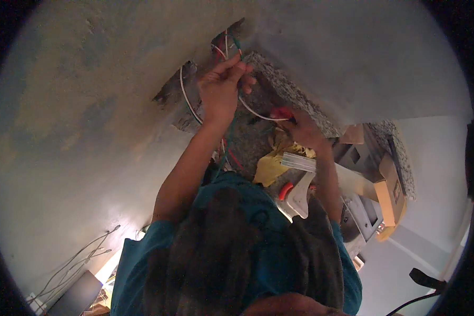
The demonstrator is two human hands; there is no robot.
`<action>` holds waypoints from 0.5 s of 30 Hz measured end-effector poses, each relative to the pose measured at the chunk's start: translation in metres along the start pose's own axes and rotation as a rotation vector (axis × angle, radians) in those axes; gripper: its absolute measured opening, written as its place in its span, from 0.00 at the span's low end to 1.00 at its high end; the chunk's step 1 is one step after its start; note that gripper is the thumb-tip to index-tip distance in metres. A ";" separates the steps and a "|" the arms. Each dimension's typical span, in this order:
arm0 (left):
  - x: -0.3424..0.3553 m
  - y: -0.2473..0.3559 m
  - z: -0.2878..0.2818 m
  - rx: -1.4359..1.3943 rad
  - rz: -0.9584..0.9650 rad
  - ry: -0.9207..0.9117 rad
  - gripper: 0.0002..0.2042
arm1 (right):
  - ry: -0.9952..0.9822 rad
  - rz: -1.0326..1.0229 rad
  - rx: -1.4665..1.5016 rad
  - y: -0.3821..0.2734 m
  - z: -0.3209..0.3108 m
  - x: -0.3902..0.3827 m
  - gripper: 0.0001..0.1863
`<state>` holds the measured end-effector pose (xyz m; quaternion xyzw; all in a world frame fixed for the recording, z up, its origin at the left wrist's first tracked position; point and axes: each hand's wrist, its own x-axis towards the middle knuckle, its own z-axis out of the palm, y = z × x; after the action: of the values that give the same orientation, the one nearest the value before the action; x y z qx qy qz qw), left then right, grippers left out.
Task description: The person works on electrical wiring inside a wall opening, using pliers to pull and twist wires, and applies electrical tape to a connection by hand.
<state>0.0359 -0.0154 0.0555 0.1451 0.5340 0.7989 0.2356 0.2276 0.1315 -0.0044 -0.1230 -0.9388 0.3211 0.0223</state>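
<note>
My left hand (224, 87) is raised to a rough hole in the wall, its thumb and fingers pinched on a green wire (237, 43). White and red wires also come out of this hole. From beneath that hand a white wire (258, 114) curves right to my right hand (306, 131), whose fingers are closed around its far part. A small red object (282, 112) shows at the right fingertips; its kind is too dark to make out. Another white wire (187, 97) hangs from a second broken gap in the wall, left of my left wrist.
A speckled stone edge (300, 97) runs along the wall on the right. Below my right hand lie crumpled yellow material (271, 167), a pale ribbed strip (299, 161) and a white and red tool (300, 195). An open cardboard box (388, 197) stands farther right. Loose cables (84, 258) hang at lower left.
</note>
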 end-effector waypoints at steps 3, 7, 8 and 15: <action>-0.003 0.000 -0.001 0.088 0.060 0.022 0.13 | -0.123 0.184 0.175 -0.005 -0.037 -0.008 0.20; -0.003 -0.002 0.009 -0.066 0.061 0.001 0.11 | 0.035 0.163 0.023 0.007 -0.051 -0.029 0.18; -0.002 -0.002 0.010 -0.063 0.057 -0.003 0.11 | 0.060 0.162 0.024 0.008 -0.053 -0.030 0.16; -0.033 0.024 0.031 -0.218 -0.249 -0.046 0.11 | -0.091 0.221 0.154 -0.012 -0.101 -0.040 0.18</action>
<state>0.0734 -0.0166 0.0898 0.0698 0.4527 0.8130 0.3595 0.2760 0.1725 0.0843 -0.2091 -0.8920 0.3980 -0.0465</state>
